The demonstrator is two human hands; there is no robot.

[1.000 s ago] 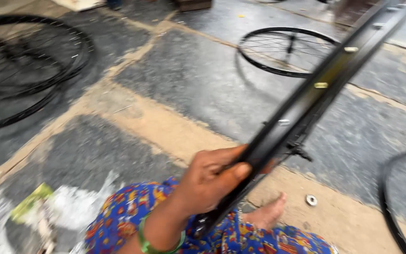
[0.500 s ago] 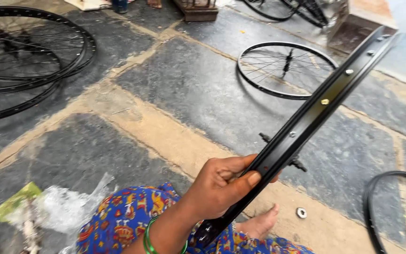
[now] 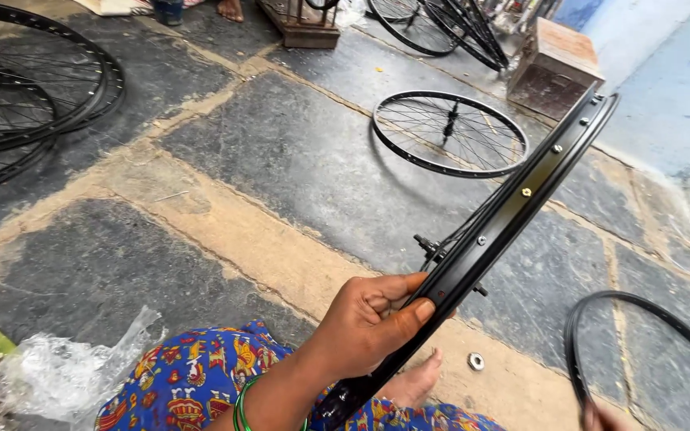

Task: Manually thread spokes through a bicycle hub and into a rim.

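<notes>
At the far left, black spoked bicycle wheels (image 3: 17,96) lie overlapping on the stone floor (image 3: 281,160), and below them crumpled clear plastic wrapping (image 3: 65,375) sits beside my knee, which is covered in bright patterned cloth (image 3: 193,383). My left hand (image 3: 365,323), with green bangles (image 3: 241,407) at the wrist, is clenched around the black wheel rim (image 3: 513,207): fingers curl over the near edge and my thumb presses flat on its inner face. The rim runs slantwise from beside my lap up toward the upper right, held off the floor, its inner face dotted with spoke nipples, and a hub with spokes shows just behind it. My bare foot (image 3: 417,383) rests under the rim, with a small metal nut (image 3: 476,361) on the floor just beside it. Farther back, another spoked wheel (image 3: 449,132) lies flat near a wooden box (image 3: 557,68). At the lower right, a bare black hoop (image 3: 640,335) curves above the floor; my right hand (image 3: 604,417) meets its lower end at the frame's edge, but I cannot tell how it grips.
</notes>
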